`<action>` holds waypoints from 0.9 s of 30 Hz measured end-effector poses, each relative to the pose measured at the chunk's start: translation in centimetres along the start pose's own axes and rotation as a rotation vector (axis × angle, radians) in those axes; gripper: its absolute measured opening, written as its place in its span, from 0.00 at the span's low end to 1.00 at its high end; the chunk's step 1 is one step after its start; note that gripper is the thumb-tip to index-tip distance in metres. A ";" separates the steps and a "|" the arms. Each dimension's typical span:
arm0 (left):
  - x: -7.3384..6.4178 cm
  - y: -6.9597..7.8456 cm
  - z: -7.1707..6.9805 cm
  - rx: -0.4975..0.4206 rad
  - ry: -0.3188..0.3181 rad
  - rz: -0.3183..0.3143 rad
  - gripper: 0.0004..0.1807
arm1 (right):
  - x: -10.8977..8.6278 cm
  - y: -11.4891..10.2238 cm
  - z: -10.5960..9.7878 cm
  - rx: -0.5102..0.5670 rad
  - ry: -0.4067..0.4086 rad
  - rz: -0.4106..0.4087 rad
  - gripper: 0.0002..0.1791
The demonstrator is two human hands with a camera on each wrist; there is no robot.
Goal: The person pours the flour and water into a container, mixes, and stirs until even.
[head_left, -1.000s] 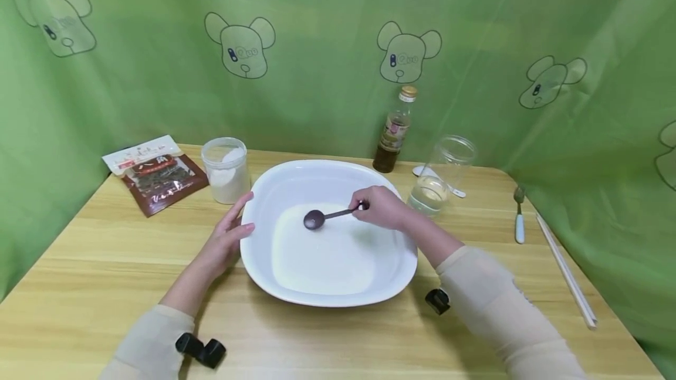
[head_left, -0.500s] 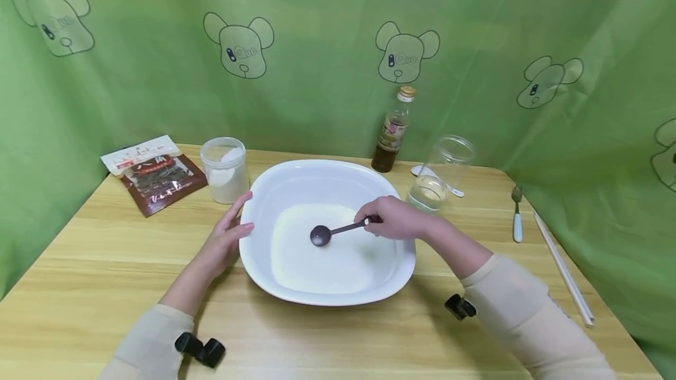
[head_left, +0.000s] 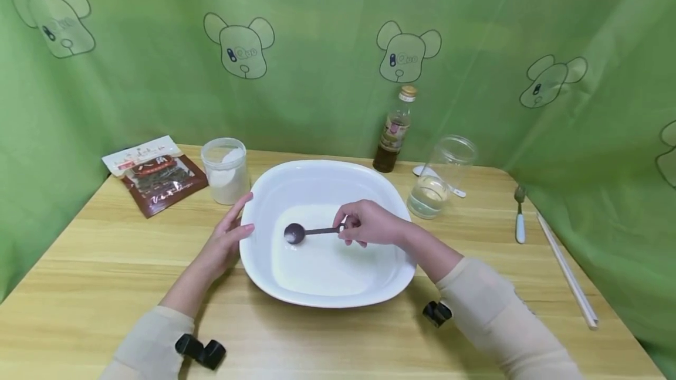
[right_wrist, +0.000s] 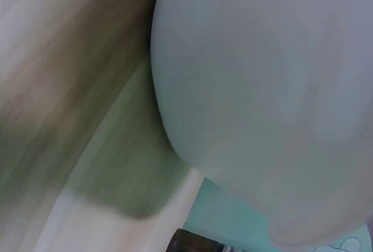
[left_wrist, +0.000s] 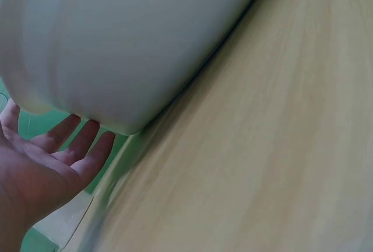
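Observation:
A white oval basin (head_left: 324, 289) with pale liquid in its bottom stands on the wooden table. My left hand (head_left: 224, 245) rests against the basin's left side. In the left wrist view, fairly straight, spread fingers (left_wrist: 87, 141) touch its outer wall. With my right hand (head_left: 372, 224), I pinch the handle of a dark measuring spoon (head_left: 294, 233) over the basin. The spoon's bowl is low inside the basin, with something whitish or a bright reflection in it. The right wrist view shows only the basin's outside, not the hand.
Behind the basin are a brown-and-white packet (head_left: 155, 175), a jar of white powder (head_left: 226, 177), a dark sauce bottle (head_left: 392, 136), a clear container of liquid (head_left: 430, 192) and a white spoon (head_left: 422, 171). A fork (head_left: 520, 221) and white chopsticks (head_left: 567, 271) lie right.
My right hand has carried the measuring spoon round inside the basin, first toward me and right, then left. The left hand has stayed at the basin's side.

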State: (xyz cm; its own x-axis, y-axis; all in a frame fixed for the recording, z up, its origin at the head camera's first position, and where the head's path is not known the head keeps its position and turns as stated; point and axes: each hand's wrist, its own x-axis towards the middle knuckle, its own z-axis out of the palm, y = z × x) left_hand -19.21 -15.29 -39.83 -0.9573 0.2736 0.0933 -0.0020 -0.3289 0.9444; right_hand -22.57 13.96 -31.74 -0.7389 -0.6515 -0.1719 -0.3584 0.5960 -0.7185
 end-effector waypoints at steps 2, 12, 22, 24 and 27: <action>0.1 0.0 0.0 0.000 -0.004 0.004 0.35 | -0.4 -0.1 -0.1 0.006 -0.009 -0.013 0.07; 0.3 0.0 0.0 -0.012 -0.031 0.022 0.36 | -2.1 1.5 -2.2 -0.012 0.101 0.000 0.05; 0.0 -0.2 -0.1 -0.020 -0.028 0.026 0.35 | 1.0 0.5 0.4 0.069 -0.014 -0.045 0.04; 0.0 -0.2 -0.1 -0.016 -0.028 0.026 0.35 | 0.5 0.0 0.6 0.074 -0.085 -0.066 0.03; 0.0 -0.2 -0.1 -0.011 -0.025 0.024 0.35 | -1.3 -0.3 0.1 0.054 -0.176 -0.080 0.03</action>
State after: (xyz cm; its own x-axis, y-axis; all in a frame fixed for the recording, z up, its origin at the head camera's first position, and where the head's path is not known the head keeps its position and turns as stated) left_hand -19.28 -15.29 -40.00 -0.9497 0.2877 0.1234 0.0174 -0.3449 0.9385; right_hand -21.48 14.55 -31.34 -0.5962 -0.7708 -0.2246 -0.3774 0.5160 -0.7690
